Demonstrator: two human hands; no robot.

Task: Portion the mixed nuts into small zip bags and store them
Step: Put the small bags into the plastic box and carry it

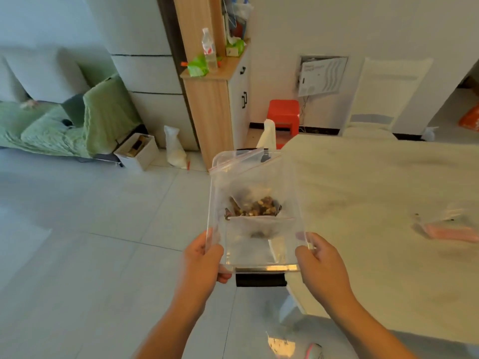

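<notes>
2 hands hold up 1 large clear zip bag (255, 203) in front of me, over the tiled floor (90, 229) at the near-left corner of the cream table (375, 190). I see my left hand (204, 257) pinching the bag's lower left edge, thumb on the front, and my right hand (320, 260) pinching the lower right edge the same way. The bag's long axis runs up and away from me, with the red-lined zip mouth (241, 161) at the far, top end and the sealed bottom nearest my wrists. The mouth looks partly parted, though I cannot tell how far. Inside, about midway, sits a smaller zip bag (256, 216) with a cluster of brown mixed nuts (255, 207) just above its red strip. On the table, well off to the right, lies a pink-edged stack of bags (451, 229), too blurred to read further.
</notes>
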